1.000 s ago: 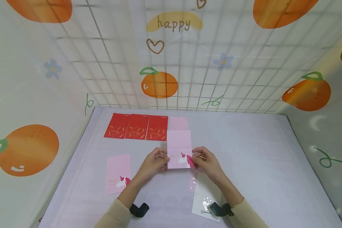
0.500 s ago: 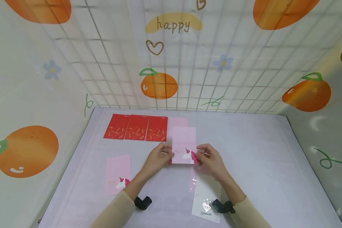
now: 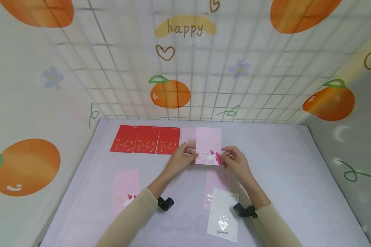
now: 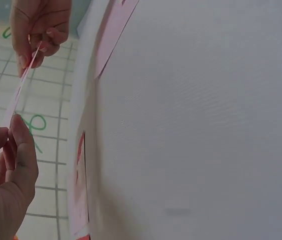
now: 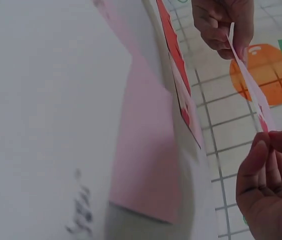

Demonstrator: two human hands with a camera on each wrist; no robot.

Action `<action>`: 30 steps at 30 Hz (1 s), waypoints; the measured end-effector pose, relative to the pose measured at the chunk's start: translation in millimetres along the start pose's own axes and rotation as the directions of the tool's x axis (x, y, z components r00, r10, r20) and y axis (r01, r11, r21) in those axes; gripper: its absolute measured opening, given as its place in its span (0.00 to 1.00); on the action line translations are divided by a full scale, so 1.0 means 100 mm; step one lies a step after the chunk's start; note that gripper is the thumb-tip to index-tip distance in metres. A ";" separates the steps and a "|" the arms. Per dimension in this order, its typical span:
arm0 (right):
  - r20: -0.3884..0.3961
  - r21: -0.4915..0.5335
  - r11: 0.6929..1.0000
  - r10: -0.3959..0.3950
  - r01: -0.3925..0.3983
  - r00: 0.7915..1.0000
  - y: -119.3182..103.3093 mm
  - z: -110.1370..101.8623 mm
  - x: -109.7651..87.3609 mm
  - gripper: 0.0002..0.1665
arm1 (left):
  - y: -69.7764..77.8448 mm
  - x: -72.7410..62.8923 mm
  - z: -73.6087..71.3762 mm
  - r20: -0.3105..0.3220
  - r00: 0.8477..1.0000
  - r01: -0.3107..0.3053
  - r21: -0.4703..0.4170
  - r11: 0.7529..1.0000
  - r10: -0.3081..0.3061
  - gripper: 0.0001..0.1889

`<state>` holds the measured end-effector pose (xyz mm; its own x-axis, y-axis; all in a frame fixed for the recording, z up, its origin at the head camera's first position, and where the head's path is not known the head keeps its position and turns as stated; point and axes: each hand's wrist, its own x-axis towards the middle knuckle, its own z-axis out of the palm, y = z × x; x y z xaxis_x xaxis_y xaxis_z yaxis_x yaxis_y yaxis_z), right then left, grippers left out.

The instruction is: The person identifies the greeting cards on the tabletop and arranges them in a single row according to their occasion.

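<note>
A pink card with a white unicorn is held up over the back part of the table, between both hands. My left hand pinches its left edge low down, between thumb and fingers. At the lower right edge, my right hand pinches it beside the unicorn's magenta mane. Both wrist views catch this card nearly edge-on, clear of the tabletop. Behind it, partly covered, lies another pink card in the back row.
Three red cards lie side by side at the back left. A pink unicorn card lies front left, partly behind the left sleeve. Front right, a white "Diamonds" card overlaps a pink card. A grid wall rises behind.
Both hands have carried the pink unicorn card to the right and toward the back of the table, keeping their pinch. More of the white card and the pink card under it now shows.
</note>
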<state>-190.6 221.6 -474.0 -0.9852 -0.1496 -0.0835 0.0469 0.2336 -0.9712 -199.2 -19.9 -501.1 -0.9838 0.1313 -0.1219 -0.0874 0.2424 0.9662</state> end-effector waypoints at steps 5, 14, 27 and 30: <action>-0.053 -0.046 0.998 0.030 -0.032 0.998 0.27 -0.09 0.24 0.18 | 0.01 0.17 0.12 -0.030 1.000 0.001 0.030 1.000 0.000 0.16; -0.093 -0.100 0.992 0.070 -0.079 0.993 0.42 -0.21 0.52 0.17 | 0.01 0.42 0.26 -0.032 0.999 0.009 0.138 0.990 -0.005 0.16; -0.101 -0.183 0.970 0.143 -0.159 0.985 0.54 -0.26 0.70 0.18 | -0.07 0.57 0.31 0.029 0.999 0.018 0.301 0.953 -0.028 0.15; -0.103 -0.194 0.965 0.159 -0.177 0.982 0.55 -0.25 0.70 0.18 | -0.08 0.58 0.31 0.034 0.999 0.023 0.295 0.955 -0.034 0.15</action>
<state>-261.2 247.6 -527.6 -0.9769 -0.0104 -0.2137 0.1875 0.4386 -0.8789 -251.0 15.8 -522.6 -0.9744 0.1551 -0.1626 -0.0598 0.5184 0.8531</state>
